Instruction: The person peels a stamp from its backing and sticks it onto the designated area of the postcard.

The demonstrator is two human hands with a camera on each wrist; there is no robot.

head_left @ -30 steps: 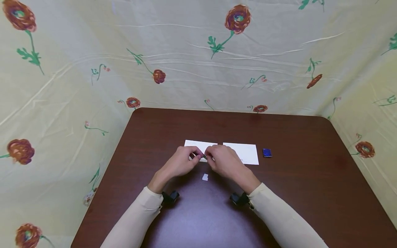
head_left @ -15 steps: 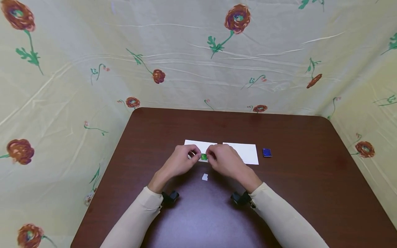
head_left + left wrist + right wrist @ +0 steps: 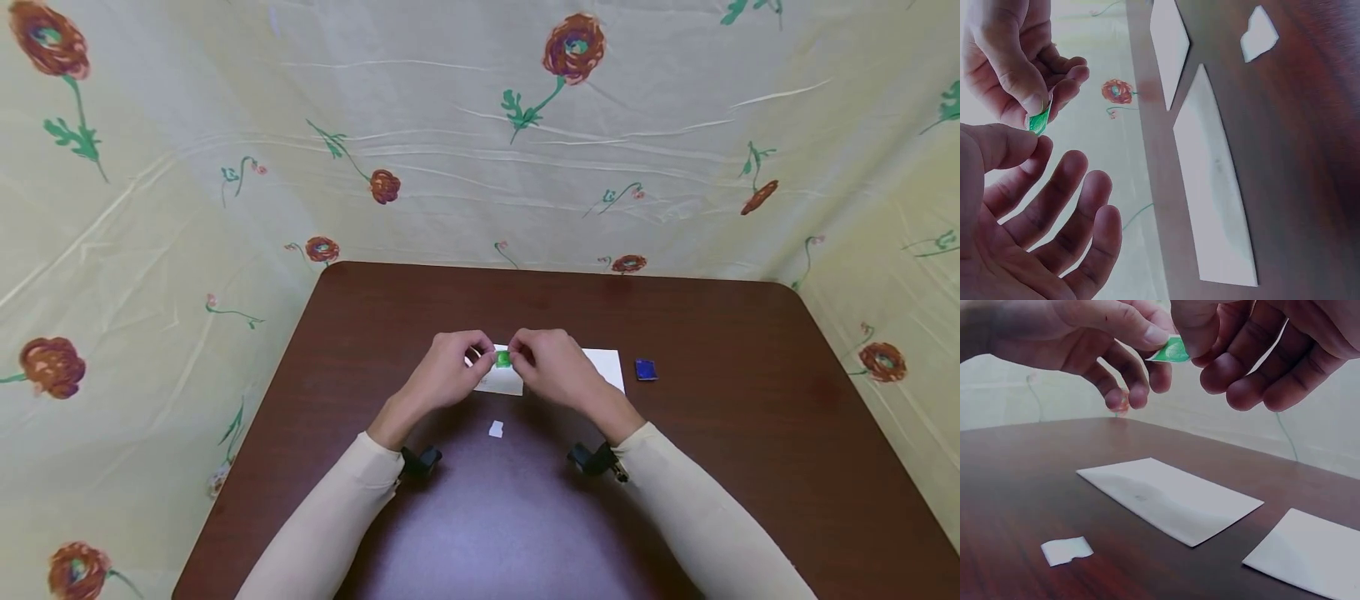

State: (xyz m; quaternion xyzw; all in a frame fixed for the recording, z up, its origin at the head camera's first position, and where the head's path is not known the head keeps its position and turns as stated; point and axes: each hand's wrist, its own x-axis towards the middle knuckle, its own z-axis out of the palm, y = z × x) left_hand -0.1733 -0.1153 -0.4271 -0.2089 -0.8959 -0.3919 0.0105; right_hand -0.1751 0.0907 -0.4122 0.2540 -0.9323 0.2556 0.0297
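Because the green square [image 3: 503, 359], pinched at opposite sides by the left hand [image 3: 447, 367] and right hand [image 3: 557, 367] above the tabletop [image 3: 495, 308] short of its far edge, looks light, thin and easily creased, its margins probably give the safest hold.

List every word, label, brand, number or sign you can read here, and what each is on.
No text can be read.
Green piece: any lettering is too small to read.
White card on the left: a faint mark, too blurred to read.
Blue square: too small to tell.
White scrap: no lettering visible.
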